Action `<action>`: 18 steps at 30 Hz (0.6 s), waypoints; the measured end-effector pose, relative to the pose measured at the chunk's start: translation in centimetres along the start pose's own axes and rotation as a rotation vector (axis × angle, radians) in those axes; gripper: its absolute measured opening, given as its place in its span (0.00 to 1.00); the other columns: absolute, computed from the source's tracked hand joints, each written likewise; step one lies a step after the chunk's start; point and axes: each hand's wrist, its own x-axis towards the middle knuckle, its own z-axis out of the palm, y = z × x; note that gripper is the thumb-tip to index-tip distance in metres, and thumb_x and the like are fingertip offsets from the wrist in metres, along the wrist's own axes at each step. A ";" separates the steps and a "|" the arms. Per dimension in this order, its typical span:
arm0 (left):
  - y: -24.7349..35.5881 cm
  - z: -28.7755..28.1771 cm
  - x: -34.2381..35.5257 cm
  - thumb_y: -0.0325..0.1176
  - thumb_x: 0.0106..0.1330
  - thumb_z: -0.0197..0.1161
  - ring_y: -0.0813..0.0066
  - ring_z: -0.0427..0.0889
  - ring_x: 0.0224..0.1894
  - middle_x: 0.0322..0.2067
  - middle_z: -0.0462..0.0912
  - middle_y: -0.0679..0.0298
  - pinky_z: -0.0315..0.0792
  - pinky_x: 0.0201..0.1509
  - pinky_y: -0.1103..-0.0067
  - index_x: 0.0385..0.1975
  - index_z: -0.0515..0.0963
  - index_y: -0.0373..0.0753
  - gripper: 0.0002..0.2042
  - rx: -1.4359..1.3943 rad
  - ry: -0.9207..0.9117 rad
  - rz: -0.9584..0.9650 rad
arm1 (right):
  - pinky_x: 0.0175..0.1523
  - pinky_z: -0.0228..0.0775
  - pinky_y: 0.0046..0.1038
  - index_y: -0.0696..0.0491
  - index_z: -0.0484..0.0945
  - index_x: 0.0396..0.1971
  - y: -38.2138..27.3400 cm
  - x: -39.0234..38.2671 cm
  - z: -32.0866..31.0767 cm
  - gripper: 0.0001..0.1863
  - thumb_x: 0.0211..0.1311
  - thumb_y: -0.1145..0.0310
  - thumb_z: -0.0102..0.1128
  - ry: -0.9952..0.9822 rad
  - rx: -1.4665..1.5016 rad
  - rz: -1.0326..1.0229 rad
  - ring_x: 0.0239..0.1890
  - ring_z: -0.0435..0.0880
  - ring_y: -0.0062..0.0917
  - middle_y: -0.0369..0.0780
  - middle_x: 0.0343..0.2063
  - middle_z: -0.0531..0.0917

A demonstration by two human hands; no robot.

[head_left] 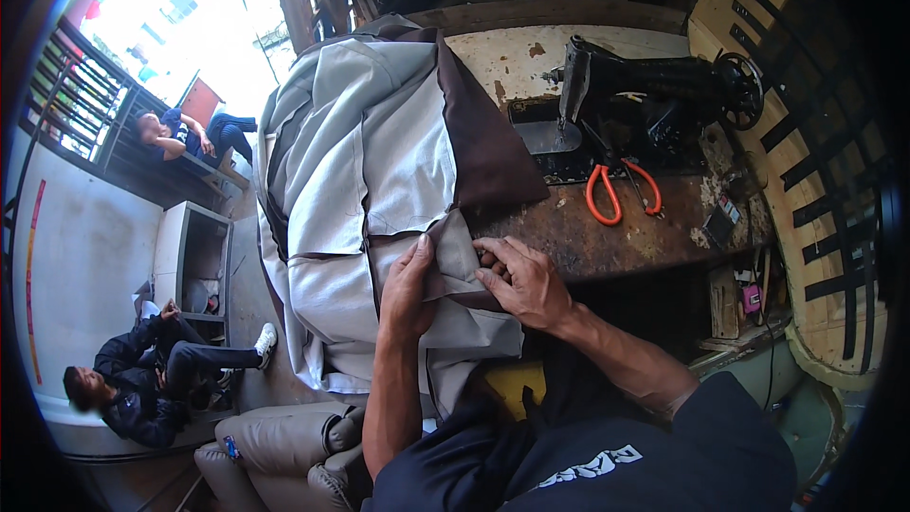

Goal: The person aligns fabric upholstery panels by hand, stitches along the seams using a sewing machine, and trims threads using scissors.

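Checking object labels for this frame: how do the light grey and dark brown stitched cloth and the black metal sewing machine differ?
- Form: the light grey and dark brown stitched cloth is limp and creased; the black metal sewing machine is rigid.
- Colour: the cloth is mostly pale, the machine dark.
- Contact: the left hand and right hand hold the cloth; neither touches the machine.
Shared: both rest on the worn worktable.
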 end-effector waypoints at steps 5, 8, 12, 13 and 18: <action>-0.2 -0.9 -0.9 0.48 0.85 0.47 0.63 0.82 0.60 0.59 0.83 0.50 0.72 0.69 0.66 0.62 0.77 0.28 0.26 -0.199 -0.149 -0.027 | 0.46 0.82 0.40 0.56 0.78 0.58 0.4 -0.5 -0.5 0.19 0.69 0.74 0.63 0.056 0.005 -0.046 0.40 0.89 0.42 0.49 0.41 0.86; 0.5 3.6 -1.2 0.52 0.84 0.45 0.59 0.69 0.73 0.69 0.74 0.49 0.59 0.78 0.65 0.68 0.73 0.27 0.31 0.465 -0.243 0.018 | 0.55 0.80 0.41 0.55 0.80 0.56 1.9 -0.7 -1.7 0.16 0.75 0.64 0.56 0.150 0.168 0.129 0.49 0.89 0.44 0.52 0.46 0.88; -0.7 5.4 -1.6 0.50 0.79 0.56 0.49 0.68 0.74 0.70 0.73 0.46 0.55 0.79 0.63 0.66 0.74 0.28 0.30 1.247 -0.218 0.261 | 0.54 0.79 0.33 0.57 0.85 0.50 3.0 1.2 -2.8 0.38 0.78 0.34 0.44 0.252 0.715 0.501 0.46 0.88 0.30 0.43 0.42 0.90; -0.8 5.9 -1.8 0.50 0.77 0.60 0.44 0.70 0.72 0.70 0.73 0.46 0.59 0.78 0.62 0.64 0.76 0.30 0.29 1.287 -0.190 0.264 | 0.53 0.79 0.32 0.58 0.86 0.49 3.2 1.3 -3.9 0.37 0.78 0.35 0.46 0.207 0.713 0.536 0.45 0.87 0.30 0.40 0.42 0.90; 0.6 6.4 -1.0 0.37 0.71 0.67 0.48 0.80 0.59 0.57 0.84 0.50 0.69 0.68 0.62 0.58 0.81 0.34 0.19 1.279 -0.160 0.259 | 0.51 0.80 0.39 0.64 0.86 0.47 2.0 2.6 -5.4 0.26 0.68 0.52 0.69 0.127 -0.140 0.446 0.43 0.91 0.42 0.51 0.38 0.91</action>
